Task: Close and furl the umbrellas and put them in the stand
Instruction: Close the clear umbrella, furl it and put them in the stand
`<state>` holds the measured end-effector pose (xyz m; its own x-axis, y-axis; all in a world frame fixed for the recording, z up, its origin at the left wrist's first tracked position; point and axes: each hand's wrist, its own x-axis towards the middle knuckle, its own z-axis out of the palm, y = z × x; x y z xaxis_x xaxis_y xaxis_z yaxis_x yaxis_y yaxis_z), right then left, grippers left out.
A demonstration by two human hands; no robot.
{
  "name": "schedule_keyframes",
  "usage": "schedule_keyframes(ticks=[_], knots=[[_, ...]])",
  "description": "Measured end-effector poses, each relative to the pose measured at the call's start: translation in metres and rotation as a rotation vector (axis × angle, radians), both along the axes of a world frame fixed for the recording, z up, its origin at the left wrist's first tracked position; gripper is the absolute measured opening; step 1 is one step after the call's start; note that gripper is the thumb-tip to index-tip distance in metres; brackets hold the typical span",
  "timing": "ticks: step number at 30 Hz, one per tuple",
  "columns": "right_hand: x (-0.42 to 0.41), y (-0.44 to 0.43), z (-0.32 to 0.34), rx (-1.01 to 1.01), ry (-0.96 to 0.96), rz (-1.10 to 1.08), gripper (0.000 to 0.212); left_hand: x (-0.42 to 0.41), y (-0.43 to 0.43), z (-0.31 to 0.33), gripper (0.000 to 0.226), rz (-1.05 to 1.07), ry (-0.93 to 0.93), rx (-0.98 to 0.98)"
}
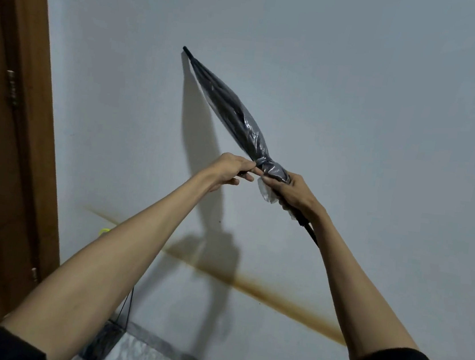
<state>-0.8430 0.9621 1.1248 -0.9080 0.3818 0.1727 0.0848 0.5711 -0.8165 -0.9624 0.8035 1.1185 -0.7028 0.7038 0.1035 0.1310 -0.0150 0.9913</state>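
The furled umbrella (233, 110) is held slanted in front of the wall (362, 75), its tip up and to the left. The right hand (297, 194) is closed around the lower end, below the gathered canopy. The left hand (231, 170) pinches the dark band (262, 163) wound round the folds. A black mesh stand (104, 340) is low beside the door (0, 150); I cannot tell what is inside it.

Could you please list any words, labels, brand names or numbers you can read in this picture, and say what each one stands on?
None: no writing can be read anywhere in this view.
The furled umbrella, held by the left hand and the right hand, shows no label or brand.
The wall and the door bear no sign or number.
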Motion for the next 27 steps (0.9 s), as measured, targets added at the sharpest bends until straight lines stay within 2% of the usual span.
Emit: schedule_keyframes(ticks=[3,6,9,11,14,16,18,19,21,24,25,27], knots=[[0.001,0.006,0.008,-0.166,-0.106,0.104,0.041,0.001,-0.001,0.000,0.020,-0.036,-0.063,0.024],[0.005,0.009,0.017,-0.445,-0.239,0.266,0.039,0.001,-0.002,0.001,0.014,-0.116,-0.197,0.093],[0.017,0.011,0.024,-0.546,-0.335,0.368,0.038,0.002,-0.003,0.002,0.016,-0.206,-0.300,0.156],[0.021,0.010,0.028,-0.485,-0.370,0.370,0.037,0.003,-0.001,0.002,0.021,-0.197,-0.359,0.203],[0.022,0.007,0.032,-0.298,-0.425,0.361,0.052,0.006,0.003,0.005,0.019,-0.142,-0.384,0.201],[0.020,0.008,0.031,-0.208,-0.400,0.298,0.075,0.007,0.007,0.005,0.017,-0.098,-0.378,0.183],[0.017,0.008,0.031,-0.134,-0.361,0.193,0.108,0.009,0.011,0.004,0.014,-0.061,-0.374,0.180],[0.016,0.007,0.031,-0.079,-0.351,0.176,0.115,0.010,0.013,0.004,0.013,-0.047,-0.367,0.184],[0.014,0.009,0.032,-0.009,-0.313,0.219,0.111,0.012,0.015,0.006,0.011,-0.027,-0.345,0.194],[0.019,0.008,0.039,-0.225,-0.274,0.360,0.059,0.013,0.014,0.011,0.012,-0.018,-0.303,0.176],[0.019,0.004,0.041,-0.219,-0.281,0.351,0.055,0.012,0.014,0.012,0.013,-0.013,-0.291,0.165],[0.014,-0.004,0.036,0.006,-0.284,0.192,0.057,0.012,0.015,0.012,0.013,-0.002,-0.266,0.145]])
